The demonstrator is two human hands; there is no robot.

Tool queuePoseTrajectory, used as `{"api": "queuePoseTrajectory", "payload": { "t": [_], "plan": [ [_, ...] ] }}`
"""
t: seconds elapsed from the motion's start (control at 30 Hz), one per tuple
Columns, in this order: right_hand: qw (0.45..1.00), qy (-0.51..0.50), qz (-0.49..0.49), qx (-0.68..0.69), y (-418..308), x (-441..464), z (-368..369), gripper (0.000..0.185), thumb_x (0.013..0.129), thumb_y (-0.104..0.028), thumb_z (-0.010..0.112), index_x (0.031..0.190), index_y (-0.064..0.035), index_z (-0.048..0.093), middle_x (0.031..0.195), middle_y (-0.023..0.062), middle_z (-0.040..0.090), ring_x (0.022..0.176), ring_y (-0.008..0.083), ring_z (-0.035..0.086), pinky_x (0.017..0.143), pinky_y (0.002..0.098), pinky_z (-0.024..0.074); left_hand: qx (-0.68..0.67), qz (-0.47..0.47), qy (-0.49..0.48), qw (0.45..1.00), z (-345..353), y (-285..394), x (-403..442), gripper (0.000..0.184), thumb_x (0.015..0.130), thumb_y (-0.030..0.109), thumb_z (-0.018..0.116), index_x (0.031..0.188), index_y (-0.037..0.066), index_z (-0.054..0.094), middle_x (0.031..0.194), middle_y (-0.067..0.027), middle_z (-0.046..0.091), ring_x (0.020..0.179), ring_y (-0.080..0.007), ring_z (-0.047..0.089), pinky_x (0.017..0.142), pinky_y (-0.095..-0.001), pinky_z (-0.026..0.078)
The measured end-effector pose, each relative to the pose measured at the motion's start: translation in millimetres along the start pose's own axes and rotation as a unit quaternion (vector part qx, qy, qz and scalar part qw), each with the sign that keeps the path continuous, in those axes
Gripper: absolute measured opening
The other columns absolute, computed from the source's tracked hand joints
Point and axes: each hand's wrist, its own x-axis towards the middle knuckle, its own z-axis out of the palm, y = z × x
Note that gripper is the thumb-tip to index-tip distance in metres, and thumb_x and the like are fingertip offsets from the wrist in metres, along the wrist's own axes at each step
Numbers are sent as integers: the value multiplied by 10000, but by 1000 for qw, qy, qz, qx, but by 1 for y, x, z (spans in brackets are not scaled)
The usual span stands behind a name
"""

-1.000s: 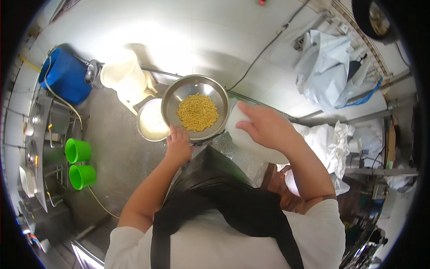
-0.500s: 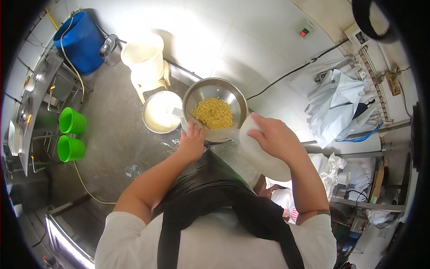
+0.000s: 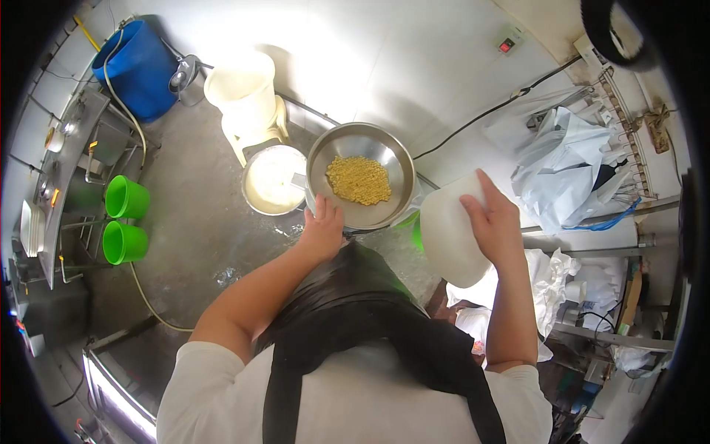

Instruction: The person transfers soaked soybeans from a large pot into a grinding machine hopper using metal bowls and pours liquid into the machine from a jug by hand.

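Note:
A wide steel bowl (image 3: 399, 159) holds a heap of yellow kernels (image 3: 359, 180). My left hand (image 3: 323, 224) rests at the bowl's lower left rim, its fingers apart. To the right of the bowl, my right hand (image 3: 494, 218) grips a whitish, rounded container (image 3: 452, 235) between thumb and fingers, apart from the bowl. Whatever is inside the container cannot be made out. Just left of the bowl stands a round pot (image 3: 275, 180) with pale contents and a flat handle-like piece at its right edge.
A cream bucket (image 3: 240, 80) stands on a cream stool (image 3: 255, 131). At the left are a blue barrel (image 3: 139, 70), two green buckets (image 3: 127, 197) and a steel counter (image 3: 70, 177). Plastic bags (image 3: 566, 166) hang at the right, above white sacks (image 3: 543, 285).
My right hand has drawn the whitish container away from the bowl to the right. The kernels lie in a smaller-looking, shifted heap. The camera view has turned.

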Motion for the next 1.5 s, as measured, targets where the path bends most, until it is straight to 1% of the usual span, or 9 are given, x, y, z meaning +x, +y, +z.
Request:
{"api": "queuePoseTrajectory", "payload": {
  "t": [0.23, 0.4, 0.6, 0.8, 0.9, 1.03, 1.1, 1.43, 1.5],
  "plan": [
    [998, 32, -6, 50, 9, -15, 4, 561, 994, -305, 699, 1425, 30, 571, 1088, 272, 727, 970, 393, 730, 884, 419, 559, 17, -4, -3, 1000, 3, 1, 1, 818, 860, 355, 800, 1434, -88, 421, 1566, -350, 304, 1532, -549, 156, 1133, -701, 345],
    [998, -39, -38, 15, 1, -8, 7, 574, 982, -331, 702, 1408, 34, 582, 1122, 289, 711, 1024, 431, 704, 909, 441, 549, 33, -1, 0, 999, 1, 0, 0, 837, 862, 379, 796, 1450, -77, 414, 1552, -339, 314, 1523, -548, 156, 1119, -694, 353],
    [989, -114, -83, -53, -5, 8, 12, 566, 981, -376, 663, 1367, 34, 605, 1086, 295, 707, 1003, 465, 679, 910, 496, 534, 37, -1, -3, 999, 4, -1, 1, 846, 860, 392, 793, 1457, -71, 411, 1556, -333, 310, 1521, -550, 153, 1114, -692, 354],
    [974, -178, -64, -122, -18, 35, 10, 495, 981, -341, 636, 1307, 31, 629, 1073, 285, 708, 1010, 480, 662, 888, 523, 523, 35, -5, -12, 999, 2, 0, 6, 826, 851, 376, 805, 1450, -46, 422, 1558, -329, 312, 1527, -543, 144, 1119, -693, 348],
    [975, -163, -81, -130, -18, 48, 11, 463, 973, -328, 635, 1277, 22, 640, 1034, 285, 708, 997, 483, 660, 879, 533, 519, 18, -12, -14, 1000, 0, -1, 4, 817, 847, 368, 809, 1441, -43, 427, 1569, -330, 301, 1531, -541, 138, 1123, -694, 343],
    [969, -187, -36, -158, -27, 55, 2, 458, 966, -333, 639, 1265, 14, 644, 1047, 284, 710, 1007, 472, 667, 887, 526, 523, 17, -9, -11, 1000, 2, -2, 4, 809, 842, 359, 815, 1432, -43, 431, 1577, -339, 290, 1531, -544, 135, 1121, -693, 345],
    [974, -167, -48, -147, -24, 55, 2, 483, 959, -338, 644, 1288, 17, 643, 1081, 285, 710, 1031, 464, 672, 908, 514, 529, 28, 3, 33, 999, 5, -3, 2, 813, 821, 347, 828, 1403, -66, 436, 1535, -338, 347, 1514, -541, 193, 1070, -713, 381],
    [984, -141, -36, -103, -18, 42, -2, 532, 962, -354, 651, 1341, 19, 630, 1135, 278, 709, 1067, 461, 669, 946, 486, 531, 29, 2, 8, 1000, 2, -3, 3, 835, 841, 345, 813, 1439, -80, 413, 1555, -351, 328, 1517, -554, 189, 1096, -719, 367],
    [976, -177, -37, -120, -24, 42, 0, 533, 972, -343, 653, 1363, 16, 616, 1104, 274, 717, 1039, 444, 684, 931, 484, 537, 41, 3, 9, 999, 3, -4, 2, 831, 849, 351, 805, 1442, -84, 418, 1562, -357, 324, 1517, -557, 190, 1091, -724, 373]
  ]
}}
